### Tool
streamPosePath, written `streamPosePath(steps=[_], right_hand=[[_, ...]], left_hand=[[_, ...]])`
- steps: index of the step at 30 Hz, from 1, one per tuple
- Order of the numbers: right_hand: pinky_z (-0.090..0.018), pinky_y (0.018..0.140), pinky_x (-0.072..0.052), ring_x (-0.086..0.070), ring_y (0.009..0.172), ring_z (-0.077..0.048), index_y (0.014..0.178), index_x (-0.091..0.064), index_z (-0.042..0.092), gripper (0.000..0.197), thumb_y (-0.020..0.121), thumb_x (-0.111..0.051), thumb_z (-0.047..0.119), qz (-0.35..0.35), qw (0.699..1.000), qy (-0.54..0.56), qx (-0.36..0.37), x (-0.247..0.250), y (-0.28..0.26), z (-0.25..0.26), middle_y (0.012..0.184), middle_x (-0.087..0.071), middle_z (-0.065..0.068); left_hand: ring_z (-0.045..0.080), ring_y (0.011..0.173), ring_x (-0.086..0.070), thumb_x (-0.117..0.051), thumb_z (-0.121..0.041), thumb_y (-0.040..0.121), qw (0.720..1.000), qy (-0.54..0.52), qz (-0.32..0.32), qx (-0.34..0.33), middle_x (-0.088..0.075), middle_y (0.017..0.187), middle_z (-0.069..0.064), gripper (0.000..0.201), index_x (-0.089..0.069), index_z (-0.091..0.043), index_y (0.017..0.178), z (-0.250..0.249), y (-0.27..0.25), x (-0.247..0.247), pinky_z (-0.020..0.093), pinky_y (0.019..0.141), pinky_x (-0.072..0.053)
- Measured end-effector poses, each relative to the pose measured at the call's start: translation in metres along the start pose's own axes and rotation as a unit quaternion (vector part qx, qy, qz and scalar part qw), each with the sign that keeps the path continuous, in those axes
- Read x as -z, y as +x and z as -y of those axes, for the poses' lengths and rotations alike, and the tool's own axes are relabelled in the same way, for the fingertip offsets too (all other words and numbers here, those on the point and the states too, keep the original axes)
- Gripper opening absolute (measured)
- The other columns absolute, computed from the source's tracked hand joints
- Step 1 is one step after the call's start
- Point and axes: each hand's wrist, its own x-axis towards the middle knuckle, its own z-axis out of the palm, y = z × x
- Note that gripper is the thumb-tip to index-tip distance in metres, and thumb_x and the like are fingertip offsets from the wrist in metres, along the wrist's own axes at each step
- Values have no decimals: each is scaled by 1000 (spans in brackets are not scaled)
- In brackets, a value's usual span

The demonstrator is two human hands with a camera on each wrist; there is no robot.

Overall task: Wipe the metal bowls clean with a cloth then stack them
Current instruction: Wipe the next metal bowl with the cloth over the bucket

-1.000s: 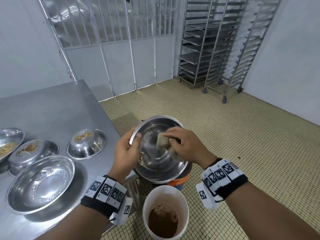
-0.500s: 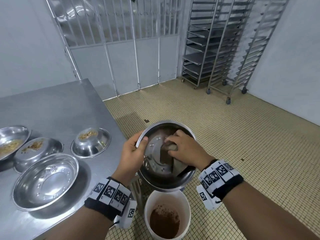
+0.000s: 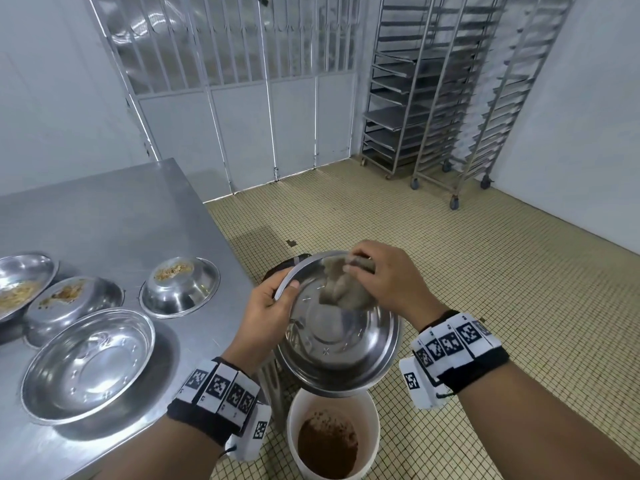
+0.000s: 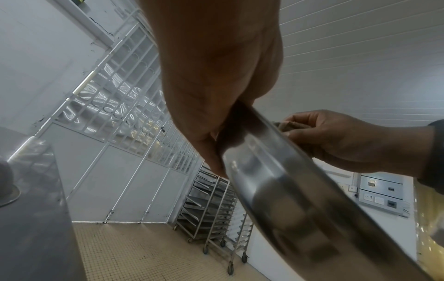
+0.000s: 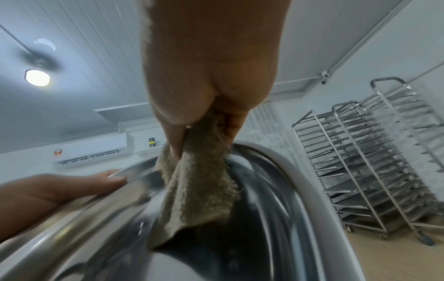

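Our left hand (image 3: 265,315) pinches the bowl (image 3: 341,344) by its rim, tilting it over the bucket (image 3: 330,441), likely so scraps drop in; our right hand (image 3: 389,280) bunches the cloth (image 3: 341,285) against its far inner wall. Dirty bowls (image 3: 180,287) wait on the table (image 3: 114,216).

The room is evenly bright under a round ceiling lamp (image 5: 37,77), with soft shadows beneath the bowls on the table (image 3: 104,216). Glare streaks the gate (image 3: 221,39). Straight racks (image 3: 450,98) bow at the edges (wide-angle distortion). In both wrist views, the held bowl (image 5: 276,190) smears with motion blur.
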Motion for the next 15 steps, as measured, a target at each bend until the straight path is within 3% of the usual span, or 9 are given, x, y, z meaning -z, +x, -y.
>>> streamPosePath(steps=[3, 5, 10, 12, 15], right_hand=[[-19, 55, -51, -61, 67, -6, 95, -61, 27, 11, 95, -69, 34, -66, 997, 10, -24, 8, 4, -5, 78, -64, 11], [-23, 51, -50, -62, 63, -9, 98, -60, 26, 16, 97, -65, 41, -77, 996, -12, -40, 10, 2, -10, 75, -64, 9], [-23, 46, -26, -46, 52, -12, 86, -51, 24, 37, 101, -44, 56, -96, 978, -177, -63, 9, -7, -23, 59, -50, 6], [-23, 47, -22, -40, 49, -9, 84, -47, 23, 36, 104, -39, 53, -76, 975, -198, -71, 10, -8, -24, 56, -45, 7], [-22, 50, -25, -43, 53, -7, 100, -49, 22, 25, 106, -39, 44, -73, 980, -170, -76, 8, -10, -26, 64, -50, 8]], left_hand=[[4, 88, -72, -51, -6, 107, 1000, 3, 2, -9, -78, 98, -11, 28, -73, -22, 117, -2, -2, -2, 19, 72, -55], [9, 91, -74, -51, -8, 107, 1000, -3, 7, -6, -79, 101, -6, 29, -73, -23, 119, -3, -2, -3, 21, 73, -56], [17, 91, -74, -50, -8, 108, 1000, -12, 16, 3, -79, 104, 3, 30, -73, -19, 124, -5, -2, -2, 24, 73, -57], [19, 91, -74, -51, -9, 108, 1000, -10, 17, 6, -79, 103, 3, 30, -74, -21, 123, -5, -2, -3, 26, 73, -57], [18, 91, -74, -52, -10, 108, 1000, -2, 14, 8, -79, 103, 1, 30, -74, -26, 121, -5, -2, -5, 27, 74, -57]])
